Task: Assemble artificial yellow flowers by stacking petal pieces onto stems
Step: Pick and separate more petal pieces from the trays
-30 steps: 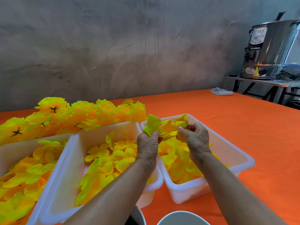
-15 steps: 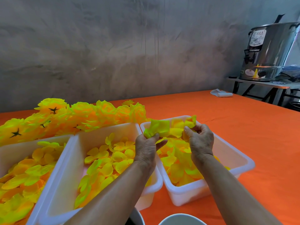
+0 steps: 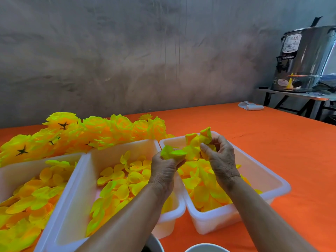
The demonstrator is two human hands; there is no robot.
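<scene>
My left hand [image 3: 164,170] pinches a folded yellow-green petal piece [image 3: 172,153] above the gap between the middle tray [image 3: 72,206] and the right tray [image 3: 269,180]. My right hand [image 3: 221,157] grips a cluster of yellow petal pieces [image 3: 197,140] just above the right tray. All three white trays hold loose yellow petals; the left tray [image 3: 11,170] is cut off by the frame edge. A heap of finished yellow flowers [image 3: 87,131] lies behind the trays. No stem is visible in either hand.
An orange cloth [image 3: 272,146] covers the table. A white folded rag [image 3: 250,106] lies at its far edge. A steel urn [image 3: 305,59] stands on a side table at right. White bowl rims [image 3: 206,249] show at the bottom edge.
Both hands have shifted right and slightly apart. The right hand lifted its petal cluster higher above the right tray; the left hand's petal piece now lies flatter in its fingers.
</scene>
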